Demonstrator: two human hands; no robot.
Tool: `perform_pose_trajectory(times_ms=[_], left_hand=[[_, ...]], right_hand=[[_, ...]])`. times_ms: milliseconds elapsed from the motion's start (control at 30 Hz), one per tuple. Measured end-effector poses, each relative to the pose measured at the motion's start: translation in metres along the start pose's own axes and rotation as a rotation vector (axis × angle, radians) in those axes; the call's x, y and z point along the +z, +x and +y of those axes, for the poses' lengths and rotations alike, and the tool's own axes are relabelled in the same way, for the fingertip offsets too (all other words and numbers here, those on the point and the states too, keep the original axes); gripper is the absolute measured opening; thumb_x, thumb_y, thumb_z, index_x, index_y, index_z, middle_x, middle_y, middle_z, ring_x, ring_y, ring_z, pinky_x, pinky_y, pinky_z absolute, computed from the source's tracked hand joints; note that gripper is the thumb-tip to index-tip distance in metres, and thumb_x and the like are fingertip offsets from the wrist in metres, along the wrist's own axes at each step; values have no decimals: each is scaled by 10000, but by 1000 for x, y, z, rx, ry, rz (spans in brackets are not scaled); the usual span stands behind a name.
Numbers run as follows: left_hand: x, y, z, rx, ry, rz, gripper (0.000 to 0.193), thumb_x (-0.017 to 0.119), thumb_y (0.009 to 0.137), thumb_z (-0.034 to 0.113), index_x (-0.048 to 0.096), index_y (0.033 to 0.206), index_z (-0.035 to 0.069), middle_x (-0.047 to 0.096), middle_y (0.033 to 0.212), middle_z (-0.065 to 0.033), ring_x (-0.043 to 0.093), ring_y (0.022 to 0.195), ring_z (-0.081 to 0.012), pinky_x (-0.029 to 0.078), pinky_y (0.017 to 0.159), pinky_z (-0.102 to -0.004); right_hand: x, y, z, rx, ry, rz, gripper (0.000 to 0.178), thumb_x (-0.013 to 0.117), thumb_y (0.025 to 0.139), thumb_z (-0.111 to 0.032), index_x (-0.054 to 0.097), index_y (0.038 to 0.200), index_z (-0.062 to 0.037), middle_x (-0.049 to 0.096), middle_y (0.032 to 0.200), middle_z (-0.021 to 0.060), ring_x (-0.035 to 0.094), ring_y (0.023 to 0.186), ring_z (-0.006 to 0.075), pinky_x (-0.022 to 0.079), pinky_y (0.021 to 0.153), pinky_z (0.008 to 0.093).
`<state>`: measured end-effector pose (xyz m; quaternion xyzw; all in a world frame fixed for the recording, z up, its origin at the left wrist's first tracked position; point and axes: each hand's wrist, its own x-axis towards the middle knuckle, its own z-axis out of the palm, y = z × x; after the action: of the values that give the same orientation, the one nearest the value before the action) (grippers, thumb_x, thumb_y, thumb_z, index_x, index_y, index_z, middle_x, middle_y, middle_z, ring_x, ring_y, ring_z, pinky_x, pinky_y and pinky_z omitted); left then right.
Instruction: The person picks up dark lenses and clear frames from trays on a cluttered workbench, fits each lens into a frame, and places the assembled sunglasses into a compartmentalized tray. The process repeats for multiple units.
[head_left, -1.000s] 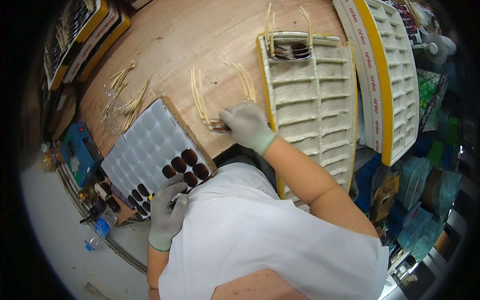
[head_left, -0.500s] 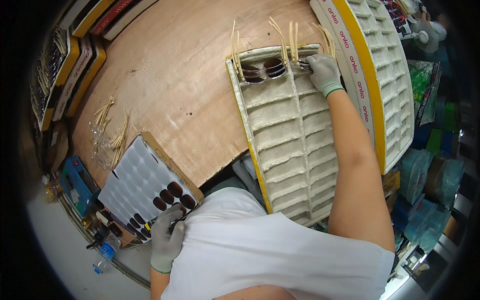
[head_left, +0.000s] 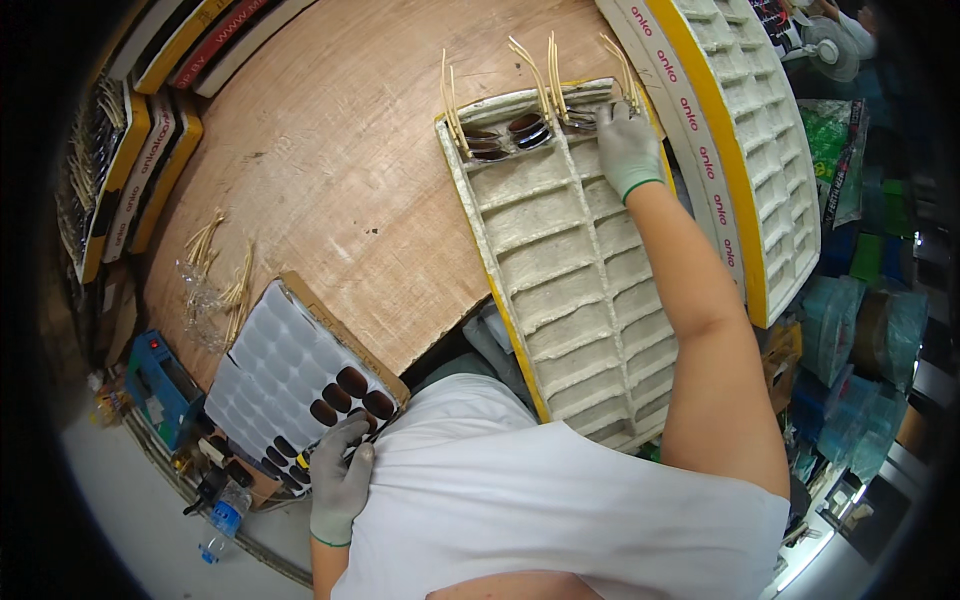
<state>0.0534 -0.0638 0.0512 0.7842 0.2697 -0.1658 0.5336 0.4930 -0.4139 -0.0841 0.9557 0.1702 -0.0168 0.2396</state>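
A head-worn fisheye view looked down on the divided tray point(head_left: 545, 250).
The left of two head cameras faced downward from above the tray's near end, close enough that the white shirt point(head_left: 570, 500) loomed large just below it and the tabletop point(head_left: 330, 170) showed to its left.

Far right there's a white fan point(head_left: 832, 52), with a green bag point(head_left: 830, 165) nearer; at left, a blue case point(head_left: 155, 378) and bottle point(head_left: 226, 516).

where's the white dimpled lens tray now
The white dimpled lens tray lies lower left in the head view, the grey-gloved left hand at its near edge.
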Motion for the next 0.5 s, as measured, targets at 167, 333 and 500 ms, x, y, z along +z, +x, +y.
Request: perform_pose_trajectory(times_ms=[167,333,500], left_hand=[[-3,-1,-6,10,41,-28,300,629,876,45,661,1149,-77,674,1232,-237,649,1146,-327,475,1020,-395],[-7,-6,-16,37,62,-21,298,632,882,54,656,1148,-79,675,1226,-238,652,1135,-328,478,1012,-396],[-8,-12,-10,27,18,21,304,617,882,63,648,1149,-79,677,1186,-228,648,1077,-323,484,979,-391]], right_hand=[[22,1,-6,111,92,-125,539,532,915,-76,483,1449,-25,480,1490,232,647,1164,338,521,975,448],[12,-8,-1,127,282,60,610,544,879,-73,456,1482,-40,425,1529,270,594,1218,411,477,1042,476],[19,-26,14,410,749,307,556,619,866,-155,502,1379,25,511,1385,299,550,1228,470,450,1073,480]])
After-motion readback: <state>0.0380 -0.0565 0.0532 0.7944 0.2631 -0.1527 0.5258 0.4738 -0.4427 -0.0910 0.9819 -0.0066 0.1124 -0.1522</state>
